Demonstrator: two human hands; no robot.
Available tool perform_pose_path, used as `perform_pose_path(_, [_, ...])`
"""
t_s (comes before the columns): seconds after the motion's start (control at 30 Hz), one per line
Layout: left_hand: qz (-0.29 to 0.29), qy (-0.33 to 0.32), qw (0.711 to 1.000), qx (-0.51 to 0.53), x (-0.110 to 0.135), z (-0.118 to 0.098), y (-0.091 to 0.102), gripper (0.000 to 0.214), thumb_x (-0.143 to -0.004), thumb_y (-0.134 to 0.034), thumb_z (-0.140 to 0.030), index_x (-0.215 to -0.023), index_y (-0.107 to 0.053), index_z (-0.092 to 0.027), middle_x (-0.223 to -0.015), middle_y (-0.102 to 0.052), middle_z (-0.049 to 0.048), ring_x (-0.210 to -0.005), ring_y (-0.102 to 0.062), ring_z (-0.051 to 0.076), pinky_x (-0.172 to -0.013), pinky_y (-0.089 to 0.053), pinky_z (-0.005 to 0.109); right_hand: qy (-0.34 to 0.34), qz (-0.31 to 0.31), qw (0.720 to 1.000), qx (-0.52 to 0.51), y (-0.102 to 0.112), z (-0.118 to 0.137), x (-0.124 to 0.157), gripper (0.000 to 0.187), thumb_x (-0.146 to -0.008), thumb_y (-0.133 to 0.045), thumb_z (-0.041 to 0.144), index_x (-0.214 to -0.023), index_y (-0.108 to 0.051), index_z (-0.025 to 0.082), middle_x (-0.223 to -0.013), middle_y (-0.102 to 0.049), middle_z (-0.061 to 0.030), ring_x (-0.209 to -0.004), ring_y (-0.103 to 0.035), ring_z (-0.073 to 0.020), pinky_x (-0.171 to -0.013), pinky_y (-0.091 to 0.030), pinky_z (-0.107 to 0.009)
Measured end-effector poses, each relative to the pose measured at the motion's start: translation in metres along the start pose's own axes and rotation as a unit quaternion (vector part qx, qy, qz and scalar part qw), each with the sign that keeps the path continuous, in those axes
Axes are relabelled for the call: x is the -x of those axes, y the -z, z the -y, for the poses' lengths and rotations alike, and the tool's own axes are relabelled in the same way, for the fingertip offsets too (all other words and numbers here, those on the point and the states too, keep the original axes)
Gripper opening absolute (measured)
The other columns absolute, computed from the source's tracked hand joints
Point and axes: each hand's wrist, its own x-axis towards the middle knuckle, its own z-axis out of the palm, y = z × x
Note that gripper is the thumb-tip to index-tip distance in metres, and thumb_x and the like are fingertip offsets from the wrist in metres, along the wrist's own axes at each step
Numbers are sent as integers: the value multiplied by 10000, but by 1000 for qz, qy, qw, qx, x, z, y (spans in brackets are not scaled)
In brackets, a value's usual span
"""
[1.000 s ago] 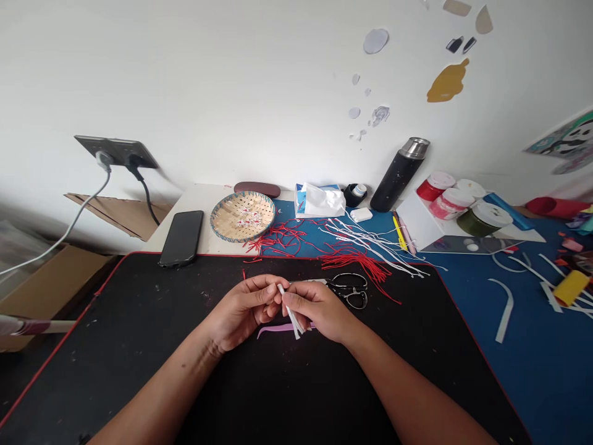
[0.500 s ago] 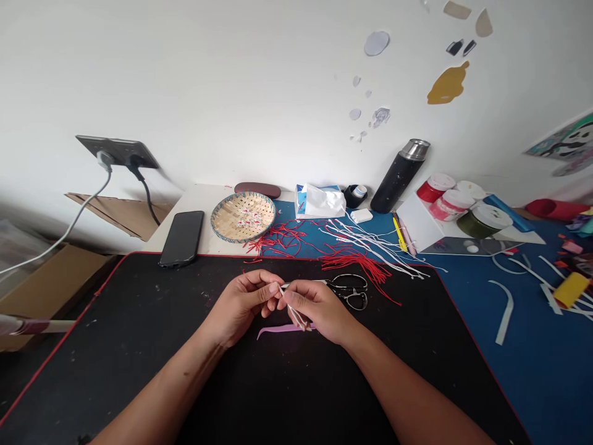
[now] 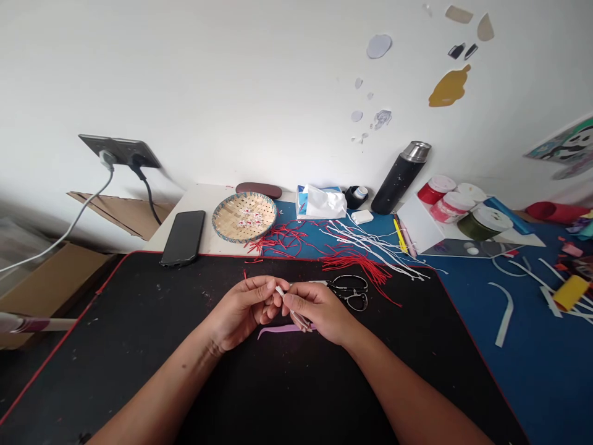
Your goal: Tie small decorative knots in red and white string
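Note:
My left hand [image 3: 243,309] is closed, thumb and fingers pinched at the upper end of a small bunch of white cords [image 3: 300,317]. My right hand [image 3: 319,309] grips the same cords beside it, and their loose ends stick out below its fingers. The fingertips of both hands almost meet, so part of the bunch is hidden. Under the hands a purple tool with a curved, pointed tip [image 3: 280,330] lies on the black mat [image 3: 287,395]. Scissors with black handles [image 3: 348,282] lie just behind my right hand, their blades partly covered.
Red cords [image 3: 356,259] and white cords [image 3: 380,244] are strewn behind the mat. A woven basket [image 3: 222,230] holds small red-and-white pieces. A phone [image 3: 183,237] lies left; a tissue box [image 3: 319,211], a black flask [image 3: 399,179] and cord spools [image 3: 484,222] stand at the back.
The left thumb and fingertips have shifted slightly at the top of the white cords, and the cord end between the hands shows more clearly. Both hands stay in nearly the same place.

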Motion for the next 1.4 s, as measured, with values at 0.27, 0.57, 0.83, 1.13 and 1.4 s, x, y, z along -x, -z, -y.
perform_pose_path(0.27, [-5, -1, 1000, 11, 2, 1, 1, 294, -705, -955, -318, -827, -803, -98, -644, -684, 37, -504, -577, 65, -464, -412, 129, -2, 11, 1000, 12, 1, -1, 1, 443, -930, -688, 570, -784, -665, 153, -502, -501, 58, -432, -442, -86, -454, -319, -223])
perform_pose_path(0.57, [0, 4, 1000, -9, 3, 1, -1, 318, -713, -941, -355, -819, -806, -87, -630, -670, 45, -498, -562, 77, -446, -390, 141, -5, 13, 1000, 13, 4, -3, 0, 430, -931, -693, 558, -819, -686, 142, -578, -542, 40, -454, -461, -80, -467, -347, -223])
perform_pose_path(0.83, [-7, -3, 1000, -8, 2, 1, -3, 314, -702, -948, -350, -797, -800, -89, -622, -657, 44, -509, -565, 79, -458, -389, 140, -17, 8, 1000, 12, 0, 2, 1, 468, -894, -713, 607, -805, -684, 148, -529, -550, 41, -450, -470, -89, -461, -332, -228])
perform_pose_path(1.13, [-6, -27, 1000, 1, 1, 2, -3, 284, -712, -943, -326, -789, -798, -94, -618, -651, 39, -499, -533, 72, -431, -327, 144, -15, 10, 1000, 11, -1, 5, 2, 454, -912, -696, 593, -852, -699, 143, -576, -593, 27, -469, -472, -85, -472, -328, -220])
perform_pose_path(1.4, [-18, -28, 999, 0, 2, 3, -3, 317, -687, -960, -343, -795, -804, -89, -610, -647, 31, -485, -522, 62, -434, -344, 144, -19, 4, 1000, 23, -1, 4, 2, 471, -910, -689, 609, -804, -665, 151, -529, -536, 46, -452, -457, -87, -466, -322, -219])
